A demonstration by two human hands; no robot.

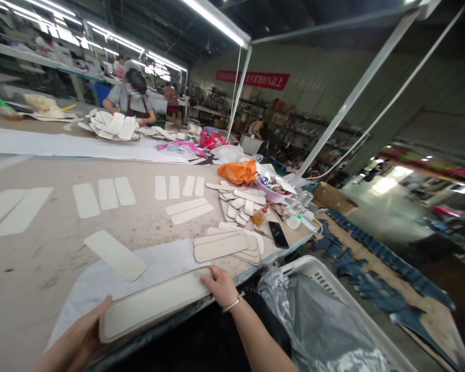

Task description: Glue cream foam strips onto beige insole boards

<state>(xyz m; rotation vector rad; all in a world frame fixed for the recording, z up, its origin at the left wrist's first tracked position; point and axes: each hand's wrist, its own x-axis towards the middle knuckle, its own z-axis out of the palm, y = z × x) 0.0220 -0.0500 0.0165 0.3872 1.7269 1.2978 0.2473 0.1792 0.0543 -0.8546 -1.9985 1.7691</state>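
A long, pale panel (158,302) with rounded corners and a tan border lies tilted at the front edge of the table. My left hand (79,330) grips its left end, thumb along the side. At the other end, my right hand (222,287) holds the corner, with the thumb on top and the fingers hidden beneath. Just beyond it, a loose cream strip (115,254) rests partly on a white sheet (166,253). A stack of similar tan-edged panels (220,247) sits close to my right hand.
Pale strips (87,200) lie spread over the table (62,258). To the right are a pile of small pieces (238,201), a glue bottle (260,214), a phone (278,234) and an orange bag (238,171). A lined white basket (325,310) stands beside the table; a co-worker (134,98) sits opposite.
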